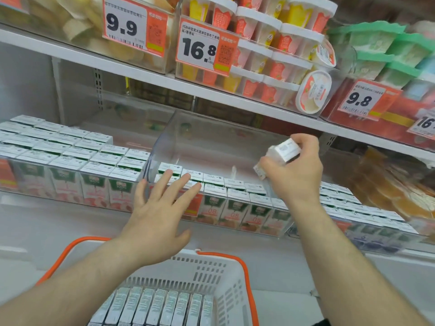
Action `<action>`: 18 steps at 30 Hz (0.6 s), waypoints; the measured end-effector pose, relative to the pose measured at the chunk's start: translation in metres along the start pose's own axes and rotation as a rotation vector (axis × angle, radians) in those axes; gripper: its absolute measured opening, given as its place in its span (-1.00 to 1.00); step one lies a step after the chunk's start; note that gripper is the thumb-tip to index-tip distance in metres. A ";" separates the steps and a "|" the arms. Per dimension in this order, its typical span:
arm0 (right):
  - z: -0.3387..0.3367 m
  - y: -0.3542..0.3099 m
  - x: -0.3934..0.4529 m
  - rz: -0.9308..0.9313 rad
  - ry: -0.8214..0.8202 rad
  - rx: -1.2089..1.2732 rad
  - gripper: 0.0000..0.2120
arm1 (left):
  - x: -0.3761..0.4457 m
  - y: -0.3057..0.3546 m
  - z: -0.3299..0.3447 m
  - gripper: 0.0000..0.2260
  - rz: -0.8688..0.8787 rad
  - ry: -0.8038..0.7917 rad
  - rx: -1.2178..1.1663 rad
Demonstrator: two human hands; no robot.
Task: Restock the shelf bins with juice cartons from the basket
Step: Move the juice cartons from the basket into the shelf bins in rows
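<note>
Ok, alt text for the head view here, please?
A person's right hand holds juice cartons above the half-filled middle shelf bin, while the open left hand reaches toward its front rows. Below, a white basket holds more cartons.

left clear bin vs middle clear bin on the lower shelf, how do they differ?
Fill: the left clear plastic bin is packed with white-topped juice cartons; the middle clear plastic bin holds only front rows, with its rear bare. Labels: left cartons show pinkish fruit, middle ones orange. Both hold upright cartons with green bands.
</note>
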State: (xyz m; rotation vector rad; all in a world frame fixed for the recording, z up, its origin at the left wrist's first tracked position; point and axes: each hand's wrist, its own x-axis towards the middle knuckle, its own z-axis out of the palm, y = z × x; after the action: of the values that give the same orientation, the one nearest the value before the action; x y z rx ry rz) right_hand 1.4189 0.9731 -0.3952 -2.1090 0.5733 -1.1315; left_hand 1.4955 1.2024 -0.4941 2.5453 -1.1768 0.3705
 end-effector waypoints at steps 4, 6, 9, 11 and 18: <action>-0.007 0.030 0.021 0.097 -0.007 -0.279 -0.40 | 0.000 0.002 0.004 -0.20 -0.031 -0.069 0.010; -0.001 0.040 0.024 0.098 -0.126 -0.457 -0.45 | 0.001 0.003 0.004 -0.19 -0.042 -0.063 -0.020; 0.010 0.045 0.025 0.173 -0.261 -0.609 -0.63 | 0.000 0.005 0.003 -0.19 -0.059 -0.104 -0.036; 0.017 0.049 0.024 0.207 -0.343 -0.722 -0.66 | 0.000 0.006 0.001 -0.19 -0.065 -0.127 -0.015; 0.022 0.039 0.026 0.305 -0.588 -1.006 -0.56 | 0.001 0.007 -0.002 -0.19 -0.074 -0.164 -0.017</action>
State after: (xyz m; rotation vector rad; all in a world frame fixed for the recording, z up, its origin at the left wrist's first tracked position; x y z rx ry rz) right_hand 1.4489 0.9372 -0.4183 -2.8368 1.2741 0.0559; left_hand 1.4908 1.1987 -0.4904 2.6371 -1.1313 0.1349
